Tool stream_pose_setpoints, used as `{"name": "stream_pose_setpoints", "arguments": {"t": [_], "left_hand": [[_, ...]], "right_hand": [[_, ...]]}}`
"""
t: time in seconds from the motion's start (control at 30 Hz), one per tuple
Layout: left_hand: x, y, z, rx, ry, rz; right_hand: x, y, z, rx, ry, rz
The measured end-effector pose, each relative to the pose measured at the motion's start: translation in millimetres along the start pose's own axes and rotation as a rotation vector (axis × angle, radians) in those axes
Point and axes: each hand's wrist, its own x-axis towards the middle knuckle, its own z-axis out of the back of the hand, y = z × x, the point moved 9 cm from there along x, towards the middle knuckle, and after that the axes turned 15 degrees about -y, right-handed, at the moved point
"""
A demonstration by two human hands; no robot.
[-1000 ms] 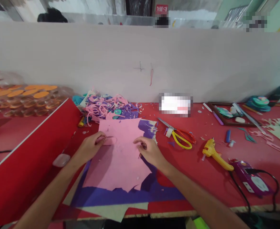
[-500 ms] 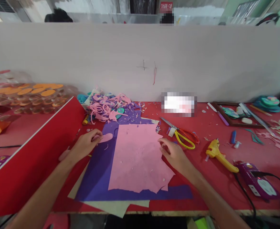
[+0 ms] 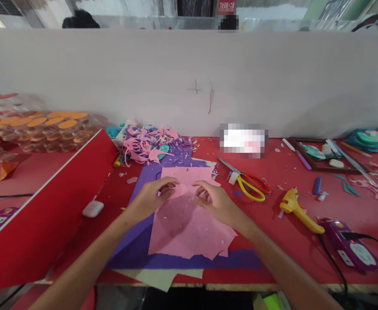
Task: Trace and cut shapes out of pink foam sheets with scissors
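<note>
A small pink cut-out [image 3: 181,190] with a rounded edge is held above a large pink sheet [image 3: 179,228]. My left hand [image 3: 155,196] pinches its left side. The curled fingers of my right hand [image 3: 216,199] close on its right end, partly covering it. Under the hands, the pink sheet has a straight left edge and a jagged right and lower edge. It lies on a larger purple sheet [image 3: 127,245], and a pale sheet [image 3: 156,277] sticks out below that at the table edge. Scissors [image 3: 248,185] with yellow and red handles rest right of the sheets.
Tangled pink, purple and teal scraps [image 3: 146,142] lie behind the sheets. A red board [image 3: 53,206] leans at left, beside a white earbud case [image 3: 93,209]. On the right are a yellow glue gun [image 3: 300,211], a purple corded device [image 3: 350,245] and a brown tray [image 3: 333,168].
My left hand has brought the pink cut-out rightward over the pink sheet. My right hand has moved left from the sheet's right edge to meet it. The white case has come into full view.
</note>
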Motion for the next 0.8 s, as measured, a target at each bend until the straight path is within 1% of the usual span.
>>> {"name": "stream_pose_setpoints", "arguments": {"t": [0.1,0.17,0.27,0.37,0.43,0.47,0.53,0.57,0.67,0.7,0.73,0.77,0.8], "left_hand": [[-3,-19,-20.2,0.013,0.091,-0.006],[-4,-25,-26.7,0.029,0.113,-0.023],[-5,-25,-30.1,0.056,0.113,-0.05],[-3,-15,-24.7,0.132,0.083,-0.061],[1,-9,-11.0,0.198,0.026,-0.078],[4,-6,0.1,0.233,-0.019,-0.091],[9,1,28.9,0.337,-0.112,-0.094],[12,6,45.9,0.418,-0.159,-0.078],[13,27,93.6,0.82,-0.214,0.014],[12,32,105.9,0.93,-0.225,0.033],[11,34,111.5,0.995,-0.218,0.009],[10,34,112.6,1.016,-0.217,-0.032],[8,32,109.1,0.99,-0.214,-0.071]], "right_hand": [[3,-1,-15,0.042,-0.042,0.031],[3,-5,-16,0.065,-0.094,0.044],[0,-10,-15,0.111,-0.127,0.052],[-2,-13,-14,0.123,-0.111,0.049],[-3,-17,-14,0.124,-0.112,0.025],[-2,-19,-13,0.126,-0.118,0.011],[-2,-24,-12,0.128,-0.13,-0.012],[-1,-26,-12,0.129,-0.135,-0.019],[-1,-28,-12,0.13,-0.145,-0.023],[-1,-28,-12,0.129,-0.146,-0.02],[-1,-27,-12,0.128,-0.146,-0.016],[-1,-26,-12,0.126,-0.144,-0.013],[-1,-24,-12,0.121,-0.14,-0.01]]}}
